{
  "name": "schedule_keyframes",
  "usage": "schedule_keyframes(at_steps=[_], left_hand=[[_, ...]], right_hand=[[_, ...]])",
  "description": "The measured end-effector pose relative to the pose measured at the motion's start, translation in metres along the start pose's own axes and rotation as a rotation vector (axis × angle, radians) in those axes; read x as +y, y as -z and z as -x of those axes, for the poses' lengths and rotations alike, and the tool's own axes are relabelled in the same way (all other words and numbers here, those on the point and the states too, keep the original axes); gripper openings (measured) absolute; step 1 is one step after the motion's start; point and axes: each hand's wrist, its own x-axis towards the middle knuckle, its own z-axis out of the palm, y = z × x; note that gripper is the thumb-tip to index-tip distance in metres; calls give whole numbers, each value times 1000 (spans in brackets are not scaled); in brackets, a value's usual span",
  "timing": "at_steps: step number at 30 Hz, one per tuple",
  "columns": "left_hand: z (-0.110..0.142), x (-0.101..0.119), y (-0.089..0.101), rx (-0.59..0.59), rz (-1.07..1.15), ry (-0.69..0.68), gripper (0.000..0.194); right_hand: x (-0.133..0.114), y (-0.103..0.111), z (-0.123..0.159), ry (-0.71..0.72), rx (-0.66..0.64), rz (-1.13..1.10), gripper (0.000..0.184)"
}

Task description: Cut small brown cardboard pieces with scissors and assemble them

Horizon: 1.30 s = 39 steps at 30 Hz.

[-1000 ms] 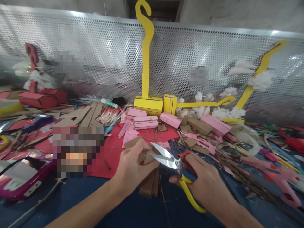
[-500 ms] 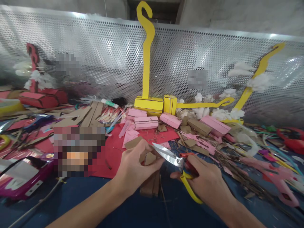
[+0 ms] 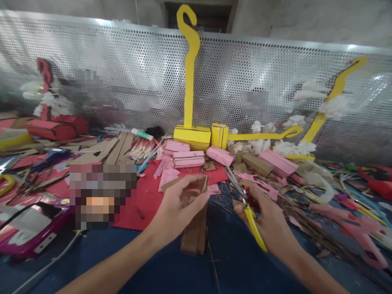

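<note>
My left hand (image 3: 179,210) is curled with thumb and fingertips close together around a small piece of brown cardboard (image 3: 204,184), mostly hidden by the fingers. Under it, a folded brown cardboard strip (image 3: 194,234) lies on the blue table. My right hand (image 3: 266,214) grips scissors (image 3: 249,216) with a yellow and a red handle. Their blades point up and left, apart from the cardboard. Behind the hands, pink-covered cardboard blocks (image 3: 188,159) rest around a red sheet (image 3: 134,204).
Yellow hook-topped stands (image 3: 189,81) rise at the back before a perforated metal panel (image 3: 122,53). At right lies a pink glue gun (image 3: 346,220) among twigs and scraps. A purple object (image 3: 24,241) with a cable is at left. A glue stick (image 3: 142,134) lies farther back.
The scissors have moved right, away from my left hand, and their blades now point more upward. My left fingers have shifted, and less of the cardboard piece shows between them.
</note>
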Motion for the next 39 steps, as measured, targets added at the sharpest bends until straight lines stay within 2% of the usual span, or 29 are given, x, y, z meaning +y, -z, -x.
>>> schedule_keyframes(at_steps=[4, 11, 18, 22, 28, 33, 39], left_hand=[[-1, 1, 1, -7, 10, 25, 18], [-1, -3, 6, 36, -108, -40, 16], [-1, 8, 6, 97, -245, -103, 10], [0, 10, 7, 88, -273, -79, 17], [-1, 5, 8, 71, -197, -110, 19], [-3, 3, 6, 72, -14, -11, 10], [-5, 6, 3, 63, 166, 4, 8]], right_hand=[[-2, -4, 2, 40, -5, 16, 30], [-8, -3, 2, 40, 1, -3, 29], [7, -11, -4, -92, 10, -30, 36], [14, -15, -5, -103, -36, -78, 34], [6, -15, -3, -94, -26, -88, 34], [0, -13, -3, -102, -40, -74, 37], [-3, -12, -3, -84, -34, -91, 36]])
